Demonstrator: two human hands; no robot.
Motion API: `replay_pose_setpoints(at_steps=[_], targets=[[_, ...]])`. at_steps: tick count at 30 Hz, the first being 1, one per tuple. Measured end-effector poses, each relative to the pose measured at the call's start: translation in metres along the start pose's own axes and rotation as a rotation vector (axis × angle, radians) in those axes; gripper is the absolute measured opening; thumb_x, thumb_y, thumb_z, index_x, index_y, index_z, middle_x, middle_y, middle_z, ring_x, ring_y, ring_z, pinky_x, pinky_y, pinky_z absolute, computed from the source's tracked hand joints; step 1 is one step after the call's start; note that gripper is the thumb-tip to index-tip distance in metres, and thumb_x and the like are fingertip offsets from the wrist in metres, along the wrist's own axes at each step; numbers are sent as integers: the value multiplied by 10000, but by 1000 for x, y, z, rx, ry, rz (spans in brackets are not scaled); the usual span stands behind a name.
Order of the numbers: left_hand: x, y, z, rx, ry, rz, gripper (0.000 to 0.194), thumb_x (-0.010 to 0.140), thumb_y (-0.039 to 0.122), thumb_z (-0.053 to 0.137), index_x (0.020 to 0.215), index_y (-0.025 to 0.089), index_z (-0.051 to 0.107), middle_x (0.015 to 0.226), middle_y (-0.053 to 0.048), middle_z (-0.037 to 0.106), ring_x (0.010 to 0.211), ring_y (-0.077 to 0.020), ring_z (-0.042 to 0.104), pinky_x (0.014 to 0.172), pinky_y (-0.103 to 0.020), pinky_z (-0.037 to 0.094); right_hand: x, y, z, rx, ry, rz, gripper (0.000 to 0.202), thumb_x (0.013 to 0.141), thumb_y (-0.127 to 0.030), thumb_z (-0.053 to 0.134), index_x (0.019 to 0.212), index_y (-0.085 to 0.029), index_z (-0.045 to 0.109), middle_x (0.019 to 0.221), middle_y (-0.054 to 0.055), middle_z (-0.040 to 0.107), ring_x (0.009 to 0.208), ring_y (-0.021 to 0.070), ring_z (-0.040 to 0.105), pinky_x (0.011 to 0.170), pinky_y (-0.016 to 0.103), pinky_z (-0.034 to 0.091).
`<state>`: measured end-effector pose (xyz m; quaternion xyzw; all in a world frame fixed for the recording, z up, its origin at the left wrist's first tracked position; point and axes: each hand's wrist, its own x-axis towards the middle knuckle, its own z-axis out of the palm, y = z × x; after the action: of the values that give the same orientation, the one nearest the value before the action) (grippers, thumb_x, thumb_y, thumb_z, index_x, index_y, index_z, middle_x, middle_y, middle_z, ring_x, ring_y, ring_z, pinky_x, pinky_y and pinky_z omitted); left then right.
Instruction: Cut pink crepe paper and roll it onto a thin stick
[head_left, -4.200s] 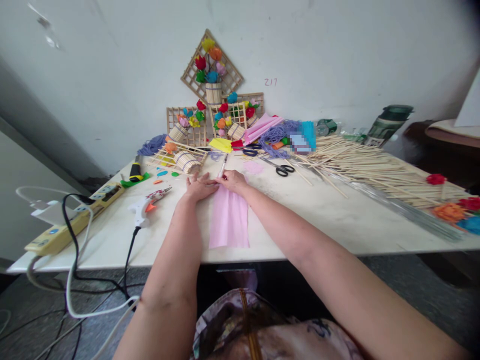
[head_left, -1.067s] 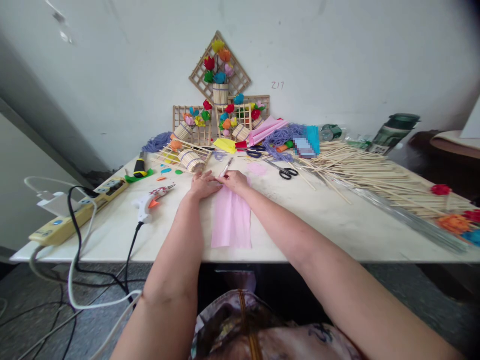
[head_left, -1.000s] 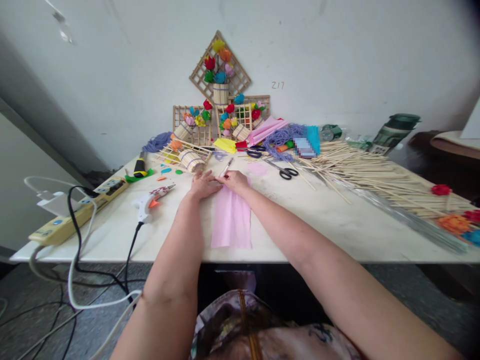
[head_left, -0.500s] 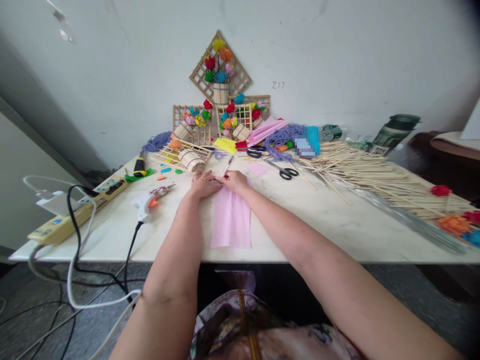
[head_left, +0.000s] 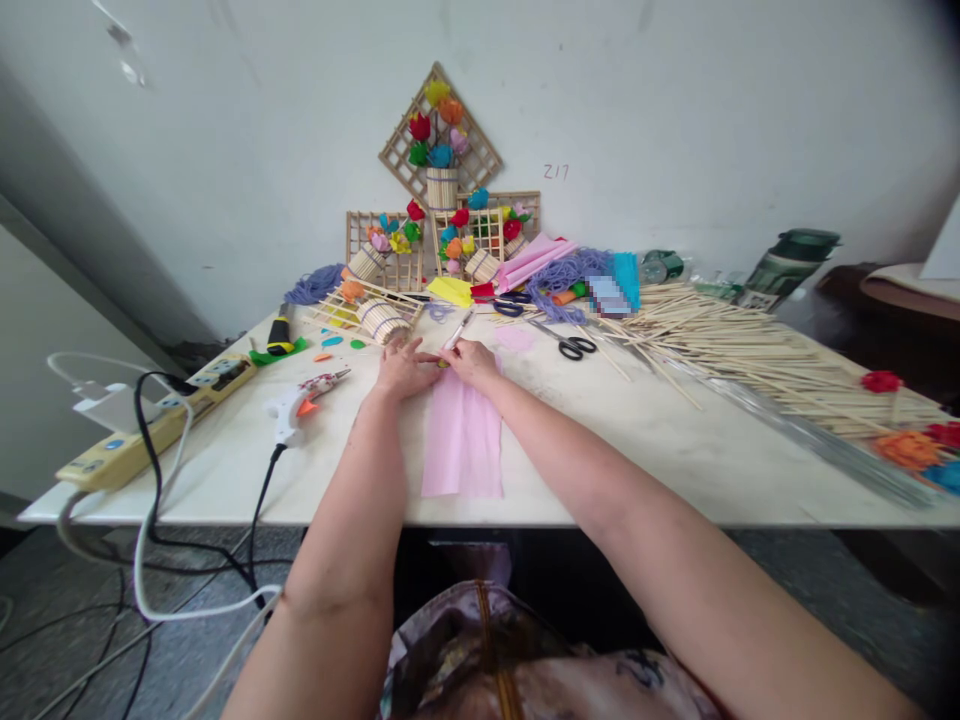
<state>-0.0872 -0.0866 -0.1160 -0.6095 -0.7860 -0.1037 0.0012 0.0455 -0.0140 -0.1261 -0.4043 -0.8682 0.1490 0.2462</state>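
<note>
A sheet of pink crepe paper [head_left: 463, 450] lies lengthwise on the table in front of me. My left hand [head_left: 405, 370] rests with fingers stretched out at the sheet's far left corner. Its fingertips press near a small yellowish-green piece [head_left: 442, 363], mostly covered by the hands. In my right hand [head_left: 475, 364] is a white pen [head_left: 460, 332], gripped with the fingers closed around it and tilted up to the right. The pen's tip is hidden close to the left fingertips. That right hand lies over the paper's far edge.
A glue gun [head_left: 289, 412] and a power strip [head_left: 161, 425] with cables are on the left. Black scissors [head_left: 576, 347] and many thin sticks [head_left: 742, 345] spread to the right. Behind stand lattice panels [head_left: 386, 235] with colourful paper flowers, near purple yarn [head_left: 562, 280].
The pen has shifted slightly right and leans more. My left fingers have lifted or spread a little, and a yellowish-green piece now shows between the hands. The paper stays in place.
</note>
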Motion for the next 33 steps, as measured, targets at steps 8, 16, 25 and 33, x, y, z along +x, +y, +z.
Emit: replay_pose_setpoints(at_steps=[8, 16, 25, 33], targets=[[-13, 8, -13, 22, 140, 54, 309, 742, 513, 520, 958, 368, 687, 1292, 88, 489, 1239, -261, 310, 1064, -409, 173, 0, 0, 1, -7, 9, 26, 396, 846, -504, 400, 1039, -232, 614, 954, 50, 682, 860, 169, 619, 684, 238, 425], [-13, 13, -13, 31, 38, 31, 330, 724, 516, 521, 1001, 404, 662, 1302, 105, 476, 1265, -257, 301, 1061, -369, 191, 0, 0, 0, -15, 26, 2, 379, 845, -490, 405, 984, -215, 626, 940, 59, 682, 852, 174, 618, 679, 240, 422], [-12, 12, -11, 38, 2, 37, 352, 715, 525, 511, 1013, 405, 654, 1319, 111, 460, 1263, -240, 312, 1059, -352, 198, 0, 1, 0, -7, 25, 3, 362, 846, -481, 410, 950, -218, 635, 913, 48, 685, 832, 160, 618, 697, 236, 418], [-13, 15, -8, 84, -47, 60, 455, 730, 566, 469, 1154, 425, 556, 1369, 82, 404, 1290, -282, 261, 1059, -426, 154, 1, 2, 1, -8, 34, 9, 371, 846, -476, 410, 986, -211, 628, 929, 61, 683, 839, 166, 615, 690, 235, 417]])
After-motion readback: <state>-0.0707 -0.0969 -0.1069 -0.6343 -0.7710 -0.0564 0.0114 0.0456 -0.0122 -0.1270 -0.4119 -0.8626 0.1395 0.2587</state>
